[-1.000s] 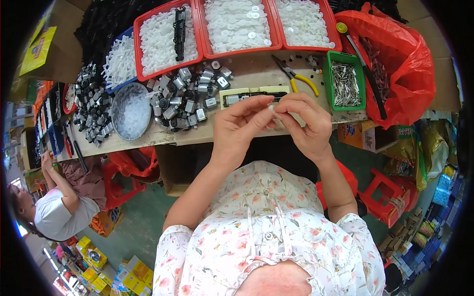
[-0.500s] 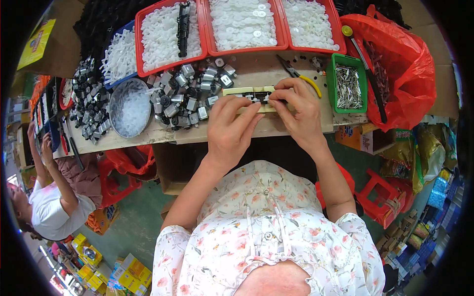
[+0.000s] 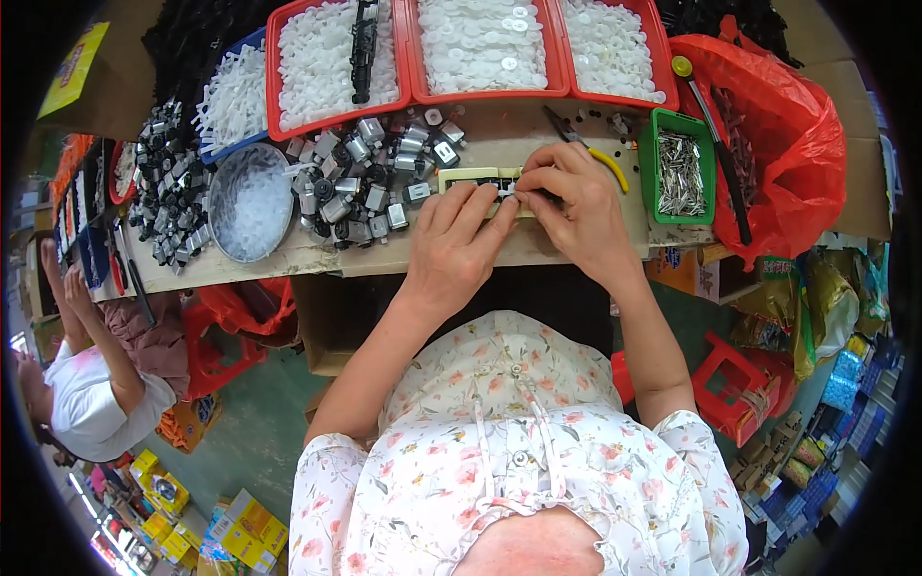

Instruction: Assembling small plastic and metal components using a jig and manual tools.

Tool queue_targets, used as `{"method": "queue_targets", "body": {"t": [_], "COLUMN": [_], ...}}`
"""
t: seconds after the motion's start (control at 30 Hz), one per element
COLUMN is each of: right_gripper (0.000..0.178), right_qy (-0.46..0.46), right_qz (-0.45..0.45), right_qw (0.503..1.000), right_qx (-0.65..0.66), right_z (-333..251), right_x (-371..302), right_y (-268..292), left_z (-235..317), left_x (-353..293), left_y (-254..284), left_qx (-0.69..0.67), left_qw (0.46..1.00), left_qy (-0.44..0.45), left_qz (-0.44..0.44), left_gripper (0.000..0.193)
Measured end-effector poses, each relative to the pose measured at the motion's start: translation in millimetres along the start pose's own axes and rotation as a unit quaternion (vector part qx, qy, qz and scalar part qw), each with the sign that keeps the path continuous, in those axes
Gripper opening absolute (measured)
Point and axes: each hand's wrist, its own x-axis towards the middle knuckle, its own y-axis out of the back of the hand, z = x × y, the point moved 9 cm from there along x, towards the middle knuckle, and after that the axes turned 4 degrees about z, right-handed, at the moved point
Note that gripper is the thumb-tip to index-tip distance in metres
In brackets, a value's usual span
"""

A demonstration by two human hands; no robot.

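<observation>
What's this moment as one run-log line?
left hand: at cream holder | right hand: at holder | black part: in holder | yellow-handled pliers: on bench

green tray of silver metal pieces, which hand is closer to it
Right: the right hand is left of the green tray; the left hand is farther left, beyond the right one.

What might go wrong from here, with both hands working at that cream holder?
The small white piece between the hands could slip or sit crooked, since the hands partly cover the cream holder. The left hand might nudge the loose pile of motors close beside it. The right hand may bump the pliers lying just beyond.
</observation>
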Motion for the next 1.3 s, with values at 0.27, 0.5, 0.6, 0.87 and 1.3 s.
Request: {"method": "queue_targets", "body": {"t": [0.27, 0.5, 0.6, 0.87, 1.3], "right_gripper": [0.018, 0.024, 0.025, 0.021, 0.031], "right_qy": [0.005, 0.05, 0.057, 0.013, -0.125], "right_qz": [0.028, 0.007, 0.008, 0.028, 0.043], "right_qw": [1.0, 0.999, 0.998, 0.999, 0.919], "right_qx": [0.01, -0.01, -0.022, -0.041, -0.372], "right_z": [9.1, -1.3, -2.0, 11.2, 348.4], "right_x": [-5.3, -16.4, -16.9, -1.7, -46.0], "right_y": [-3.9, -4.9, -3.1, 63.8, 240.9], "left_z": [0.9, 3.4, 2.1, 0.7, -8.6], "left_x": [0.5, -0.3, -1.2, 0.9, 28.0], "left_y": [-4.0, -5.3, -9.2, -2.8, 29.2], "left_qx": [0.032, 0.052, 0.054, 0.067, -0.057], "left_qw": [0.999, 0.998, 0.998, 0.997, 0.997], "left_qy": [-0.017, -0.024, -0.031, -0.028, 0.025], "left_qz": [-0.027, -0.031, -0.031, -0.03, -0.044], "left_gripper": [0.03, 0.032, 0.033, 0.032, 0.029]}}
